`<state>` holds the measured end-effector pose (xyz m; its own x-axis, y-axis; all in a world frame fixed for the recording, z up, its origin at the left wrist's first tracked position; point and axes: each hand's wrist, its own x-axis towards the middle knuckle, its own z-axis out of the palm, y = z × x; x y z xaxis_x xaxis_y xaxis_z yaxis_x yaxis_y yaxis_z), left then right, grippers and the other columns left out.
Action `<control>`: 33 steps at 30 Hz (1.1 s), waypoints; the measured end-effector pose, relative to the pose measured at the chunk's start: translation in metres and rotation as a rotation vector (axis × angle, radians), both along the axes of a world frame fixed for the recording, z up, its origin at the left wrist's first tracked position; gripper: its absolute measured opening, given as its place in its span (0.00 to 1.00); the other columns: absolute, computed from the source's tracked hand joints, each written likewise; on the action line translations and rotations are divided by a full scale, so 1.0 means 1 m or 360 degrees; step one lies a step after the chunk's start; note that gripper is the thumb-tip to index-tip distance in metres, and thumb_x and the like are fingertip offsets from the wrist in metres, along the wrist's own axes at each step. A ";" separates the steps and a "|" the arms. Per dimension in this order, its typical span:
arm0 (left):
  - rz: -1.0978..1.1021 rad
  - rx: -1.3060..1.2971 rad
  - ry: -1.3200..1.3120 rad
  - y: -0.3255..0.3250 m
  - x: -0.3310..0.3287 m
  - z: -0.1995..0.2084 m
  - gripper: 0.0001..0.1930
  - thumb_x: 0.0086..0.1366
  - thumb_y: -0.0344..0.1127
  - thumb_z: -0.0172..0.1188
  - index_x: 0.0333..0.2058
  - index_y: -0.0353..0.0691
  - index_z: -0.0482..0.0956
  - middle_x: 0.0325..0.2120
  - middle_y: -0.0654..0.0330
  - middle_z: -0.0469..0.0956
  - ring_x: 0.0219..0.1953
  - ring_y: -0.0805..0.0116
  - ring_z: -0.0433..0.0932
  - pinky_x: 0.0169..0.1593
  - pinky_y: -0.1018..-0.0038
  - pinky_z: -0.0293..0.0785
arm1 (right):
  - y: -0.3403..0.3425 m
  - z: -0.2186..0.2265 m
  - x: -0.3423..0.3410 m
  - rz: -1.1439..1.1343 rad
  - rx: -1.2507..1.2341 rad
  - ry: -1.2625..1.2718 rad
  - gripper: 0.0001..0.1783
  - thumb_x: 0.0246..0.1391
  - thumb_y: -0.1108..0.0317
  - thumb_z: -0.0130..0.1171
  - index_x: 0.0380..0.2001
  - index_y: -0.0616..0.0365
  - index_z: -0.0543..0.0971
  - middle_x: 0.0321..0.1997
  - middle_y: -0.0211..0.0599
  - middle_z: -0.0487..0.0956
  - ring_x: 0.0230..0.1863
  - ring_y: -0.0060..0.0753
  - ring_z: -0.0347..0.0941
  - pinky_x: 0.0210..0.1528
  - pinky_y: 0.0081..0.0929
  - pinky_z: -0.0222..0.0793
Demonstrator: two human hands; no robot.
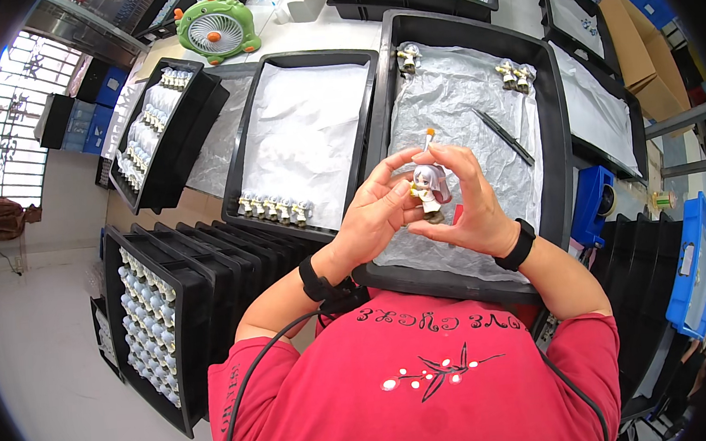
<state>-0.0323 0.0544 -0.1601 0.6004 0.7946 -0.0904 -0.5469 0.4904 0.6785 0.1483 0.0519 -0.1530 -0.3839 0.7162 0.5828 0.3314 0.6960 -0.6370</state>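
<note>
The tabletop (293,38) is holding a big black tray (556,188), and crinkly white paper (457,71) is lining it. The left hand (377,209) and right hand (485,217) are hanging over the tray. A thin black tool (506,137) is lying on the paper. Between the hands, a little pale-haired doll (428,186) is standing upright, and both grips are pinching it.

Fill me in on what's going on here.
A person in a red shirt holds a small figurine between the left hand and the right hand, over a paper-lined black tray. A single figure stands in that tray's far left corner, a small group sits toward its far right, and a dark stick lies nearer. The next tray to the left has one row of figures along its near edge.
</note>
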 end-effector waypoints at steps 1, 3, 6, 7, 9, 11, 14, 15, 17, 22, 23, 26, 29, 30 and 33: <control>-0.0002 -0.0002 0.0001 0.001 0.000 -0.001 0.24 0.68 0.33 0.43 0.61 0.39 0.51 0.51 0.51 0.66 0.53 0.58 0.70 0.53 0.62 0.70 | 0.000 -0.001 0.000 0.0025 -0.0011 -0.0003 0.56 0.27 0.64 0.76 0.60 0.54 0.55 0.52 0.43 0.68 0.53 0.43 0.64 0.56 0.38 0.59; -0.0090 -0.0057 -0.0092 0.003 -0.001 -0.004 0.22 0.69 0.35 0.42 0.60 0.39 0.54 0.51 0.48 0.67 0.50 0.57 0.72 0.50 0.63 0.73 | -0.002 0.001 -0.001 -0.0005 -0.0056 0.0041 0.54 0.27 0.63 0.76 0.59 0.54 0.58 0.52 0.41 0.68 0.51 0.41 0.64 0.51 0.34 0.63; -0.0125 -0.0064 -0.0122 0.004 -0.003 0.000 0.21 0.69 0.36 0.42 0.59 0.38 0.56 0.50 0.47 0.68 0.48 0.56 0.74 0.46 0.66 0.76 | -0.003 0.003 -0.003 -0.0038 -0.0094 0.0088 0.53 0.26 0.63 0.76 0.59 0.54 0.60 0.52 0.39 0.69 0.49 0.39 0.64 0.46 0.30 0.68; -0.0127 -0.0066 -0.0120 0.004 -0.003 0.001 0.21 0.69 0.36 0.42 0.59 0.38 0.56 0.50 0.47 0.68 0.48 0.56 0.74 0.46 0.66 0.76 | -0.003 0.003 -0.003 -0.0040 -0.0088 0.0090 0.53 0.26 0.63 0.76 0.59 0.54 0.59 0.51 0.39 0.69 0.48 0.39 0.64 0.46 0.30 0.68; -0.0145 -0.0067 -0.0053 0.005 -0.002 0.003 0.22 0.69 0.37 0.43 0.59 0.38 0.57 0.51 0.47 0.67 0.47 0.56 0.74 0.42 0.68 0.77 | -0.003 0.006 -0.002 -0.0028 -0.0094 0.0091 0.54 0.26 0.63 0.77 0.59 0.54 0.59 0.51 0.39 0.69 0.48 0.38 0.64 0.46 0.29 0.68; -0.0160 -0.0074 -0.0065 0.005 -0.002 -0.002 0.21 0.69 0.38 0.43 0.58 0.38 0.58 0.51 0.49 0.67 0.47 0.57 0.75 0.43 0.68 0.77 | -0.003 0.007 -0.002 -0.0016 -0.0099 0.0091 0.55 0.26 0.63 0.77 0.60 0.54 0.58 0.51 0.38 0.70 0.48 0.38 0.64 0.46 0.29 0.68; -0.0171 -0.0053 -0.0067 0.004 0.000 -0.003 0.20 0.69 0.39 0.43 0.57 0.38 0.59 0.51 0.52 0.68 0.46 0.59 0.76 0.44 0.70 0.76 | -0.002 0.005 -0.001 0.0027 -0.0142 0.0108 0.56 0.25 0.62 0.77 0.60 0.54 0.57 0.51 0.37 0.70 0.49 0.38 0.64 0.46 0.29 0.69; -0.0166 -0.0025 -0.0056 0.004 0.000 -0.003 0.21 0.69 0.40 0.44 0.57 0.38 0.59 0.51 0.52 0.68 0.46 0.60 0.76 0.43 0.70 0.77 | -0.002 0.004 -0.001 0.0028 -0.0140 0.0093 0.56 0.25 0.62 0.77 0.60 0.54 0.57 0.52 0.37 0.71 0.49 0.38 0.64 0.46 0.29 0.69; -0.0170 -0.0032 -0.0078 0.004 -0.001 -0.005 0.21 0.69 0.40 0.45 0.57 0.39 0.59 0.51 0.53 0.68 0.45 0.61 0.76 0.43 0.70 0.77 | -0.002 0.005 0.000 0.0032 -0.0140 0.0079 0.57 0.24 0.62 0.77 0.61 0.54 0.57 0.52 0.37 0.71 0.49 0.38 0.63 0.47 0.29 0.69; -0.0116 -0.0024 -0.0083 0.002 -0.001 -0.005 0.22 0.67 0.39 0.49 0.57 0.40 0.59 0.50 0.54 0.68 0.45 0.63 0.75 0.42 0.72 0.76 | -0.002 0.006 -0.001 0.0026 -0.0140 0.0027 0.55 0.25 0.64 0.76 0.60 0.54 0.58 0.53 0.36 0.71 0.50 0.38 0.63 0.49 0.31 0.66; -0.0096 0.0025 -0.0059 0.002 -0.001 -0.007 0.22 0.66 0.38 0.51 0.57 0.40 0.59 0.49 0.54 0.68 0.45 0.64 0.75 0.41 0.72 0.76 | -0.002 0.005 -0.001 0.0025 -0.0140 0.0026 0.55 0.25 0.64 0.76 0.60 0.54 0.58 0.53 0.36 0.71 0.50 0.38 0.63 0.49 0.31 0.66; -0.0070 0.0054 -0.0034 0.002 -0.003 -0.009 0.23 0.65 0.37 0.52 0.57 0.41 0.60 0.48 0.54 0.69 0.44 0.64 0.75 0.42 0.71 0.76 | -0.002 0.005 -0.001 0.0017 -0.0100 -0.0029 0.55 0.24 0.65 0.76 0.60 0.54 0.58 0.54 0.36 0.70 0.51 0.40 0.63 0.51 0.32 0.65; -0.0052 0.0051 0.0002 0.002 -0.003 -0.008 0.23 0.65 0.36 0.52 0.57 0.42 0.60 0.48 0.52 0.68 0.44 0.63 0.74 0.43 0.70 0.75 | -0.002 0.006 -0.001 0.0020 -0.0206 0.0015 0.56 0.23 0.65 0.76 0.60 0.53 0.58 0.54 0.37 0.69 0.51 0.41 0.63 0.52 0.32 0.63; -0.0045 0.0068 0.0035 0.002 -0.003 -0.008 0.23 0.65 0.37 0.52 0.57 0.42 0.60 0.49 0.52 0.68 0.44 0.63 0.74 0.44 0.70 0.75 | -0.001 0.006 -0.001 0.0027 -0.0233 0.0033 0.56 0.24 0.64 0.76 0.60 0.53 0.58 0.54 0.36 0.69 0.51 0.40 0.63 0.52 0.32 0.63; -0.0092 -0.0031 -0.0050 0.004 -0.003 -0.005 0.22 0.66 0.38 0.51 0.57 0.41 0.60 0.50 0.50 0.68 0.44 0.62 0.74 0.44 0.70 0.75 | -0.003 0.006 0.001 0.0052 -0.0356 0.0057 0.55 0.26 0.62 0.76 0.61 0.53 0.58 0.53 0.36 0.69 0.50 0.38 0.63 0.50 0.31 0.64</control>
